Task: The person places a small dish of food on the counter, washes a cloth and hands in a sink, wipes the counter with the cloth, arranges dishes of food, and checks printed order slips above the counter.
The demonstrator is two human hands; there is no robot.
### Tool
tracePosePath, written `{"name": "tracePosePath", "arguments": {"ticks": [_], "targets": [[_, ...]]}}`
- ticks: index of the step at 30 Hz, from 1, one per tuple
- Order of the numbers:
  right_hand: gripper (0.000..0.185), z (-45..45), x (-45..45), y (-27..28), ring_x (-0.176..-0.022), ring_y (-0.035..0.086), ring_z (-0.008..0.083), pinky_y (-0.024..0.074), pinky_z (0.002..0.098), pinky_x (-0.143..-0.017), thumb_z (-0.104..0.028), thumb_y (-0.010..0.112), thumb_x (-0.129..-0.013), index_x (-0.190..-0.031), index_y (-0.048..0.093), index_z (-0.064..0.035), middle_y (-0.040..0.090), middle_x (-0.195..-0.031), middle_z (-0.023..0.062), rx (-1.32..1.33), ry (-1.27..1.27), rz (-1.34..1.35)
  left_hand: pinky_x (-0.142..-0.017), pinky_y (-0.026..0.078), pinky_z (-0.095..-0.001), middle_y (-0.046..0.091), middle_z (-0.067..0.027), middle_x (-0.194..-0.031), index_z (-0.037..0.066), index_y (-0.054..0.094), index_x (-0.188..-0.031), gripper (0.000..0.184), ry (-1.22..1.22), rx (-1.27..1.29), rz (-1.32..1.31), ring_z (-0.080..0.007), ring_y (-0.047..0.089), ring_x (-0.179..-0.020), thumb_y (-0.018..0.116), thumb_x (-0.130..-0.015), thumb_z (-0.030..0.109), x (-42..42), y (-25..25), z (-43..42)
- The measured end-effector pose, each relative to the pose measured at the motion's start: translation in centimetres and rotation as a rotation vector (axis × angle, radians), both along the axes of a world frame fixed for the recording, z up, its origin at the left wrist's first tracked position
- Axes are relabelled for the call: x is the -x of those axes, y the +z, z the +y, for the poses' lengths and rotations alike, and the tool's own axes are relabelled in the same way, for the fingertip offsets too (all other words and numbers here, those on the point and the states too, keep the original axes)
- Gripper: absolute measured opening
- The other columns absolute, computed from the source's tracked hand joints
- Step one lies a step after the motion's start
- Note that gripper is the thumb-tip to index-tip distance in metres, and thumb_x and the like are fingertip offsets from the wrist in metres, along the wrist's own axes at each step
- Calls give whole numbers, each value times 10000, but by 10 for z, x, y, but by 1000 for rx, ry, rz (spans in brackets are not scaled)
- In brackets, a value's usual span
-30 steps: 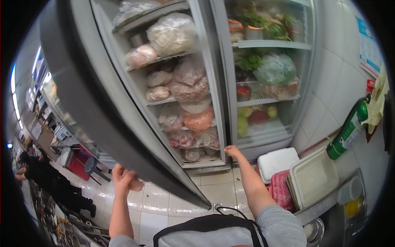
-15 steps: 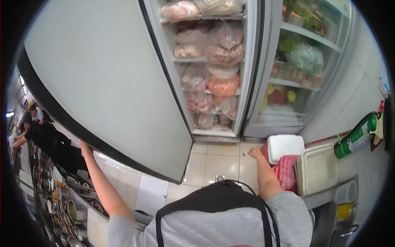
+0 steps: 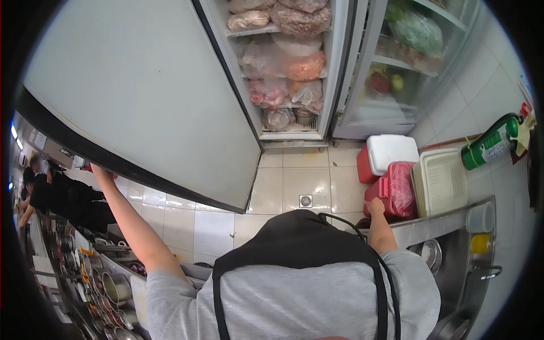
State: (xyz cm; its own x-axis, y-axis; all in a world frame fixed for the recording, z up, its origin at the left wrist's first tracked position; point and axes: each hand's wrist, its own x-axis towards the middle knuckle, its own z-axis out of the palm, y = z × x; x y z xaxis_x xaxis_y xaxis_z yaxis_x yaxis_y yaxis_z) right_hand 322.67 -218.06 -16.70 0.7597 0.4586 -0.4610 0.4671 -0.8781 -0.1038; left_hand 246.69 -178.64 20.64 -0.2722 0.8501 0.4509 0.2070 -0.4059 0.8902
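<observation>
A tall freezer door (image 3: 147,96) stands wide open on the left. My left hand (image 3: 102,171) is at its outer edge, with the fingers mostly hidden behind it. Inside the freezer, bags of frozen meat (image 3: 300,65) fill several shelves. My right hand (image 3: 375,207) is low on the right, beside a red container (image 3: 385,195) with pink plastic on it. Its fingers look curled, but they are too small to tell whether they hold anything.
A glass-door fridge (image 3: 391,85) stands right of the freezer. Near my right arm are a white-lidded cooler (image 3: 391,153), a cream basket (image 3: 445,178) and a sink (image 3: 453,260). A green extinguisher (image 3: 490,144) hangs by the wall. People in black (image 3: 68,198) stand far left, near pots (image 3: 116,288).
The freezer door has swung wide open to the left with my left hand at its edge. My right hand has moved from the freezer's frame down to the red container. The view has tilted down.
</observation>
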Motion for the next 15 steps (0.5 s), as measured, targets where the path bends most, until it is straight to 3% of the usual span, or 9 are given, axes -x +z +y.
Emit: {"name": "tracePosePath", "arguments": {"ticks": [2,5,6,8,9,11,12,13,15], "targets": [[497,9,5,6,-966,544,341,444,411,-803,-371,676,-672,-998,568,-11,571,-1022,204,-122,-21,28,-741,452,-307,551,-97,-1009,-9,497,-1081,379,4,-23,62,-195,541,-877,470,-842,285,-3,0,-1],[596,43,-25,-49,-1038,486,363,419,427,-841,-376,666,-665,-1100,489,-9,485,-1132,242,-422,159,-36,-742,453,-306,551,-97,-1008,-10,500,-1077,375,39,-97,255,-196,542,-876,472,-841,281,-8,0,-2],[635,68,-25,-27,-1055,459,372,396,429,-865,-317,669,-657,-1155,422,-9,454,-1140,253,-397,90,18,-742,453,-306,551,-98,-1008,-10,501,-1075,374,63,-155,379,-196,543,-875,473,-841,279,-9,-1,-4],[593,131,-48,-23,-1018,474,383,385,434,-868,-246,645,-670,-1152,417,14,486,-1084,254,-632,150,-115,-742,453,-306,551,-98,-1007,-11,502,-1073,371,101,-252,545,-196,543,-874,474,-840,276,-16,-1,-14],[594,162,-49,17,-1018,471,385,379,438,-869,-244,624,-701,-1169,397,42,495,-1076,254,-735,169,-137,-742,453,-306,551,-99,-1007,-11,503,-1071,370,106,-266,565,-196,544,-874,475,-839,275,-19,-2,-20],[636,230,-63,91,-1099,411,405,332,417,-940,-255,578,-766,-1235,313,84,420,-1190,285,-873,206,-222,-746,454,-304,551,-101,-1013,-14,500,-1075,361,62,-139,237,-196,547,-874,477,-839,258,-43,2,-37],[641,263,-75,125,-1167,339,412,282,407,-987,-264,557,-784,-1253,291,83,339,-1262,291,-1085,227,-266,-749,454,-303,550,-104,-1018,-17,496,-1079,353,15,-18,-91,-196,550,-874,479,-838,240,-61,7,-48],[629,303,-96,146,-1207,281,410,248,409,-1008,-272,526,-805,-1254,281,94,293,-1291,292,-1257,313,-455,-749,454,-303,550,-104,-1018,-17,496,-1079,353,23,-13,-84,-196,550,-874,479,-838,240,-79,13,-61],[617,350,-112,230,-1222,263,397,232,412,-1013,-273,491,-825,-1257,265,105,266,-1303,300,-1350,285,-499,-751,460,-308,546,-111,-1034,-16,463,-1118,372,148,-46,-19,-201,550,-890,486,-841,232,-114,22,-84]]}}
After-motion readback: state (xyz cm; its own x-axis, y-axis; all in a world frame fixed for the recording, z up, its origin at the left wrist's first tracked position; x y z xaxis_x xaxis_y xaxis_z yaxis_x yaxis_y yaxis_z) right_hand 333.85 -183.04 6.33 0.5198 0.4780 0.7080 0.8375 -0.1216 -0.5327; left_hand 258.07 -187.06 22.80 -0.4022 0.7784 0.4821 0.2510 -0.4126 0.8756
